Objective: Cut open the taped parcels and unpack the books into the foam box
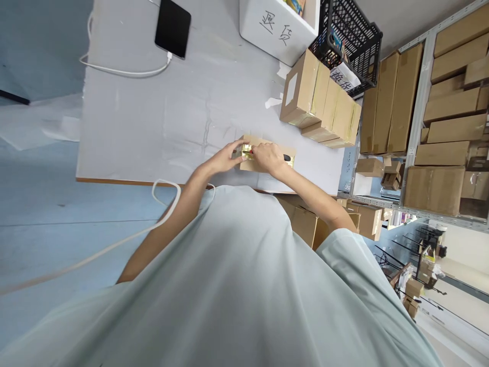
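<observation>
A small brown cardboard box [261, 140] lies near the front edge of the table, with shiny yellowish tape along its top. My left hand [226, 157] grips the box's left end, thumb and fingers on either side of the taped strip. Over the middle of the box, my right hand [269, 157] is closed round a slim hand tool [287, 158]. The tool's black rounded end sticks out behind the palm, and a bit of red shows at its front, close to the left fingers. Its tip touches or nearly touches the tape; its exact kind is hidden by my fingers.
Several taped cartons [328, 104] stand at the table's right, below a white foam box [277, 25] and a black crate [355, 43]. A black phone or tablet [172, 28] with a white cable [130, 73] lies far left. Shelves of cartons [435, 173] stand right.
</observation>
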### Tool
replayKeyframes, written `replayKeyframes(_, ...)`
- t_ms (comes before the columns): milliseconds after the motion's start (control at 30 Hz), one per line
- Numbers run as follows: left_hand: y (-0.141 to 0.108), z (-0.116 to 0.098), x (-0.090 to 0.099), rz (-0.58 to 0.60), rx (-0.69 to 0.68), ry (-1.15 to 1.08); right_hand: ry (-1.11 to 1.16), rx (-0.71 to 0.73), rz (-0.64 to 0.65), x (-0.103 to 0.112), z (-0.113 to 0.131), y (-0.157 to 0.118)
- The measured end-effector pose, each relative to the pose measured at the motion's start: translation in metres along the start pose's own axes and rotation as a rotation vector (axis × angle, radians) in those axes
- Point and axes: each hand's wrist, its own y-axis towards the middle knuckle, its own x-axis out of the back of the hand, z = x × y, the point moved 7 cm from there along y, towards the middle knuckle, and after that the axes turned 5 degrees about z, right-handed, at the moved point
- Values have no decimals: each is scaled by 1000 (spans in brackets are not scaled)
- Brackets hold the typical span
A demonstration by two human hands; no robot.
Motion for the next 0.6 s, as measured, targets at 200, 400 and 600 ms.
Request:
replayKeyframes(200,-7,-5,0,4,97,-9,-3,54,-19,-24,-13,5)
replayKeyframes(400,-9,-6,-7,-42,112,-22,25,41,-15,-40,-51,-8)
replayKeyframes(600,-13,-2,-6,-107,206,34,55,-72,98,-86,-148,-53)
